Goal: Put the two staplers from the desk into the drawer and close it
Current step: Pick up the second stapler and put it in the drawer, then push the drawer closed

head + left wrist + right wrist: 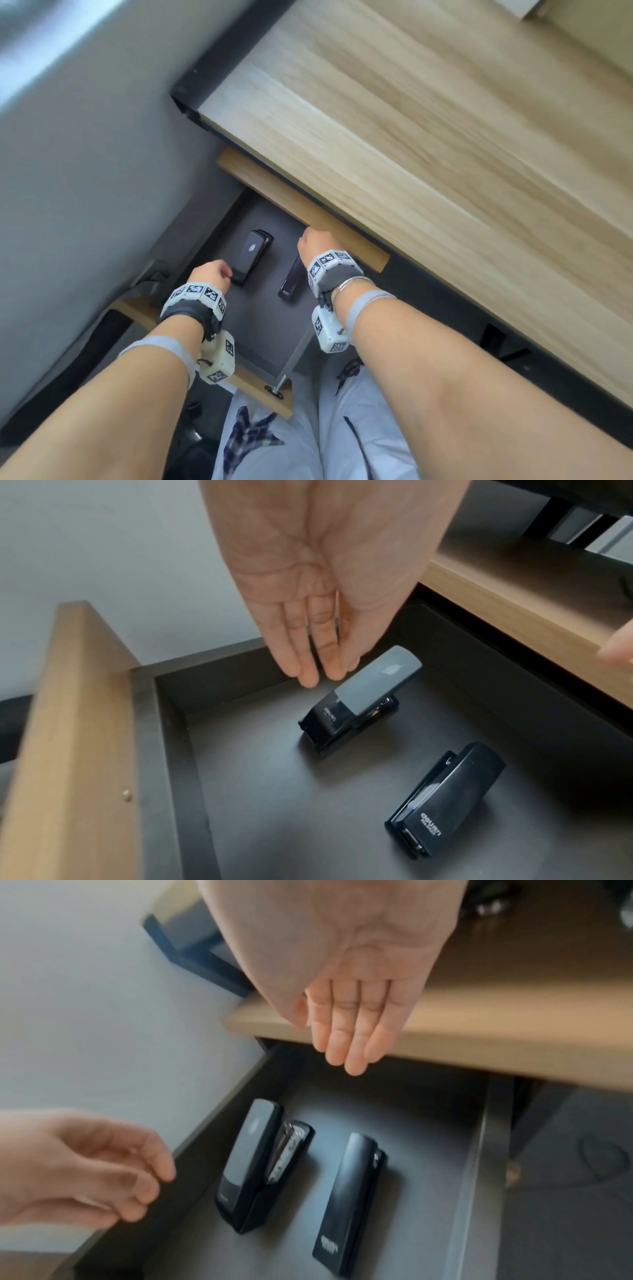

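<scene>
In the head view, the right hand (317,245) hides the far end of the slimmer stapler (290,279); its label is unreadably small.

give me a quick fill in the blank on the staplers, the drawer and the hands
1. Both staplers lie inside the ____.
2. The drawer is ____, not shut.
3. The number of staplers held by a hand is ____.
4. The stapler with the grey top lies nearer the ____ hand than the all-black stapler does.

Missing words: drawer; open; zero; left

The left hand and right hand both show straight, empty fingers.
</scene>
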A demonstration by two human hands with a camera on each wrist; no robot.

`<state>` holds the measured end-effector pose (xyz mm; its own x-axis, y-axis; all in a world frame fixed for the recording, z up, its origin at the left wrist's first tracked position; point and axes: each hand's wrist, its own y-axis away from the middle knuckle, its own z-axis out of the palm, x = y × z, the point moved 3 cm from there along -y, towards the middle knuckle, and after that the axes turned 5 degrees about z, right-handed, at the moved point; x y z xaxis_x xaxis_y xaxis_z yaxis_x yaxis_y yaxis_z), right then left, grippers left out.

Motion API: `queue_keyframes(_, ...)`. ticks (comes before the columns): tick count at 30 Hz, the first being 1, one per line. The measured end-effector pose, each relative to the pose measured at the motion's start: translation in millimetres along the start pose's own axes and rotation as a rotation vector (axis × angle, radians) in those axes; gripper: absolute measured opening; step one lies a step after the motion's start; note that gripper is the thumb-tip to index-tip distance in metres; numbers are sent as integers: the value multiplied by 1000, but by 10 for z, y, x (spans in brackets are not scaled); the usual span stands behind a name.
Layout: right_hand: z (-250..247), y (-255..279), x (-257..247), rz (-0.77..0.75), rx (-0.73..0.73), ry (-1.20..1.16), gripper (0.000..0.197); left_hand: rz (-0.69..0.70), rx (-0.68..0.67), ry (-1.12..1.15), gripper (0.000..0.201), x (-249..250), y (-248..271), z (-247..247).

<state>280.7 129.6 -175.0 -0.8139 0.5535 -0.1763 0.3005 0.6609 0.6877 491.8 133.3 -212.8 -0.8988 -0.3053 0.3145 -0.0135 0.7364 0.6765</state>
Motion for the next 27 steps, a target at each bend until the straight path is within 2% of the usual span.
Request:
queue_keyframes(6,-733,455,-155,-269,169,11,31,-97,-35,-80,27,-57,453,-116)
queue_keyframes(9,-1088,537,-97,-299,337,-32,30,-161,-91,-216,19,-188,653,-139)
queue_keyframes(12,-1327,451,113,-248,499,-99,26,-213,-189,-339,27,-279,872,-129)
queue_keyframes(15,-1378,308,429,-103,597,-120,27,-228,-357,-506,28,-337,1057,-95)
queue_keyframes(18,-1290,206,750,29,652,-89,39,-195,-358,-564,40,-430,1077,-7)
queue_keyframes(20,-1217,172,910,59,707,-67,45,-176,-394,-600,50,-443,1100,84)
queue_keyframes(22,-1167,136,998,56,736,-59,48,-152,-458,-632,45,-444,1119,161)
queue_keyframes(25,-1123,90,1077,65,714,-43,52,-188,-515,-589,28,-422,1096,222)
queue_keyframes(27,-1101,72,1109,78,694,-20,54,-210,-497,-551,17,-406,1054,253)
